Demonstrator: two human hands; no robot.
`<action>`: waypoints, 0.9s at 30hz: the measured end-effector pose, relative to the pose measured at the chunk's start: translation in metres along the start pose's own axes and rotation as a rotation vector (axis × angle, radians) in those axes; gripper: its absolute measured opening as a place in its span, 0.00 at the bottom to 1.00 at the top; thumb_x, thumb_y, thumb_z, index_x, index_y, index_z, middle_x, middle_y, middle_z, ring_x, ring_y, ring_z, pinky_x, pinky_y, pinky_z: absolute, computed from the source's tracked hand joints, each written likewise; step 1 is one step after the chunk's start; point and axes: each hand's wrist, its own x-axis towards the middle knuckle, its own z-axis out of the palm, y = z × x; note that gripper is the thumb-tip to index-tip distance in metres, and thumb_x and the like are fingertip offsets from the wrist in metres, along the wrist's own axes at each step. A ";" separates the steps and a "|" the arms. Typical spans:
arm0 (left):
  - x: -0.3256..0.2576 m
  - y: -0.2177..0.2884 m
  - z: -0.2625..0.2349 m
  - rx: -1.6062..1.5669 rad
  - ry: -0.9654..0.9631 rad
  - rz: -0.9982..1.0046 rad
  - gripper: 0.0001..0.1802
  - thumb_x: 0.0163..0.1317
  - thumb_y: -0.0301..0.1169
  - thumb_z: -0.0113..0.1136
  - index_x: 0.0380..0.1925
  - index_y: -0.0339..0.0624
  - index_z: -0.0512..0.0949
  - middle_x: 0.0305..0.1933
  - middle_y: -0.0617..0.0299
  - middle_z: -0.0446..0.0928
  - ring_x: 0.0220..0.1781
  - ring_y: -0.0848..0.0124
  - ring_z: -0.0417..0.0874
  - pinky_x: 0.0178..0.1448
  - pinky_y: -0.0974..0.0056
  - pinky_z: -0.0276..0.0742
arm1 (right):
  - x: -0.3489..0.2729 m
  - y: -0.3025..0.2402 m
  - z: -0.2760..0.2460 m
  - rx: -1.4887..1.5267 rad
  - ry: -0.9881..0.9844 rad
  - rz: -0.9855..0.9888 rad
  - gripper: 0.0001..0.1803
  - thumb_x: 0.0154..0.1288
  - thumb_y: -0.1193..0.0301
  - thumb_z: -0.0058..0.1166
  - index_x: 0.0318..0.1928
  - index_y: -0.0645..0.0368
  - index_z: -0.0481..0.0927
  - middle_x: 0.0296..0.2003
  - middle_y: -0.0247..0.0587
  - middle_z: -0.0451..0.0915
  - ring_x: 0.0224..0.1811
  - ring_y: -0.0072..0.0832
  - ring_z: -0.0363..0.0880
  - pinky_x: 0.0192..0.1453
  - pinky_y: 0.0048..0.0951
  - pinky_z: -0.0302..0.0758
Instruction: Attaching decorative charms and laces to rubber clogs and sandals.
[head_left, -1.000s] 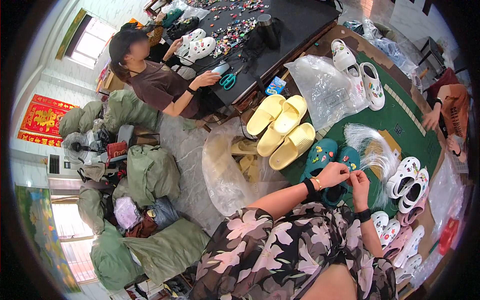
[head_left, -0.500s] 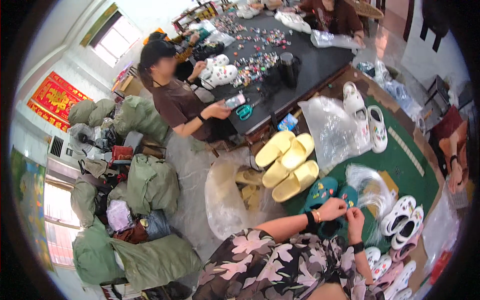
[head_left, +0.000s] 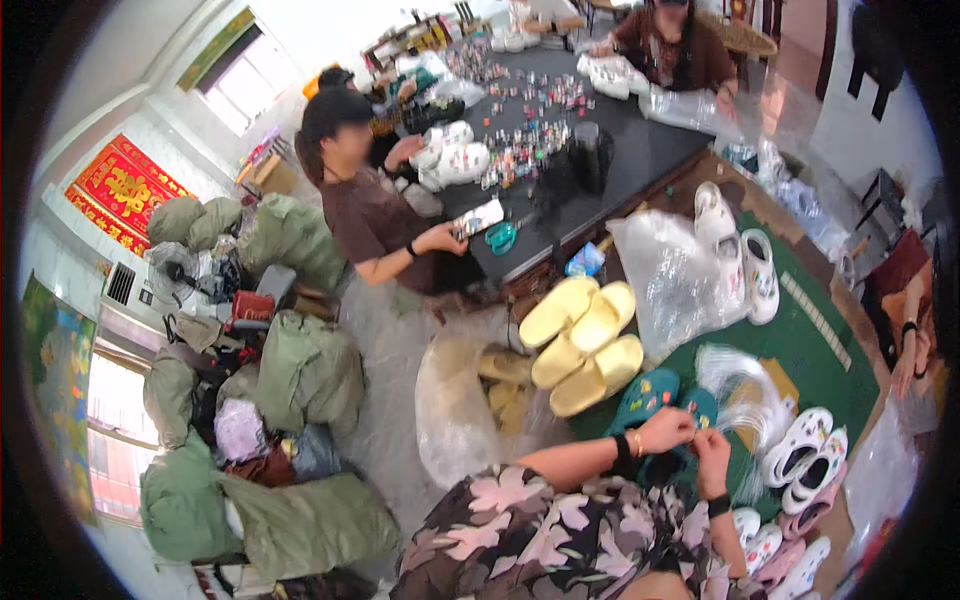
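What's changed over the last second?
The head view tilted up, bringing a far co-worker into view at the black table. No visible grab or release: left hand and right hand stay together by the teal clogs; yellow slides stayed put.

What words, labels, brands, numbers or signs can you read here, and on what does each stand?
Red wall banner: large gold characters, which I won't copy out.
Small blue packet: any print is too blurred to read.
Co-worker's phone: screen too small and blurred to read.
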 end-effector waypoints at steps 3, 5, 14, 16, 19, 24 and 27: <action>0.006 0.016 -0.003 -0.075 0.023 -0.004 0.09 0.57 0.30 0.59 0.28 0.34 0.79 0.27 0.50 0.80 0.28 0.62 0.82 0.34 0.61 0.75 | 0.004 -0.010 -0.002 0.084 0.045 0.019 0.08 0.67 0.74 0.52 0.29 0.60 0.76 0.23 0.26 0.72 0.24 0.15 0.66 0.30 0.19 0.63; 0.004 0.016 0.000 -0.063 0.049 0.000 0.09 0.55 0.30 0.59 0.28 0.34 0.79 0.26 0.50 0.80 0.28 0.60 0.82 0.34 0.61 0.76 | 0.003 -0.008 -0.004 0.105 0.077 0.079 0.07 0.66 0.74 0.53 0.29 0.61 0.77 0.24 0.26 0.73 0.25 0.14 0.67 0.30 0.19 0.64; -0.008 0.004 0.005 0.017 0.051 -0.035 0.09 0.55 0.32 0.58 0.25 0.35 0.78 0.25 0.50 0.79 0.28 0.57 0.82 0.34 0.58 0.75 | -0.006 0.008 0.001 0.094 0.022 0.060 0.07 0.67 0.72 0.54 0.33 0.63 0.77 0.25 0.31 0.77 0.25 0.17 0.71 0.30 0.20 0.67; -0.011 0.010 0.008 0.011 0.053 -0.035 0.10 0.55 0.32 0.59 0.27 0.35 0.78 0.25 0.49 0.79 0.29 0.57 0.82 0.35 0.58 0.76 | -0.012 0.004 0.003 0.065 0.054 0.082 0.07 0.66 0.72 0.54 0.32 0.63 0.78 0.25 0.30 0.77 0.25 0.17 0.71 0.30 0.19 0.67; -0.009 0.008 0.005 0.048 0.057 -0.016 0.10 0.56 0.32 0.60 0.28 0.35 0.79 0.26 0.49 0.80 0.30 0.57 0.83 0.35 0.59 0.77 | -0.009 0.000 0.003 0.051 0.042 0.091 0.07 0.66 0.71 0.55 0.32 0.62 0.79 0.25 0.30 0.78 0.25 0.16 0.72 0.31 0.19 0.67; -0.006 0.015 0.006 0.078 0.071 0.016 0.08 0.56 0.31 0.60 0.28 0.36 0.79 0.26 0.51 0.80 0.30 0.55 0.83 0.35 0.57 0.77 | -0.007 -0.008 -0.005 -0.053 0.142 0.130 0.07 0.65 0.71 0.56 0.31 0.60 0.80 0.26 0.28 0.78 0.25 0.15 0.71 0.30 0.18 0.66; -0.006 0.014 0.007 0.152 0.060 0.032 0.07 0.56 0.31 0.60 0.28 0.38 0.79 0.28 0.53 0.80 0.31 0.53 0.81 0.37 0.55 0.76 | -0.004 0.001 -0.013 -0.064 0.106 0.111 0.07 0.65 0.71 0.56 0.31 0.60 0.80 0.25 0.28 0.78 0.25 0.14 0.71 0.30 0.18 0.66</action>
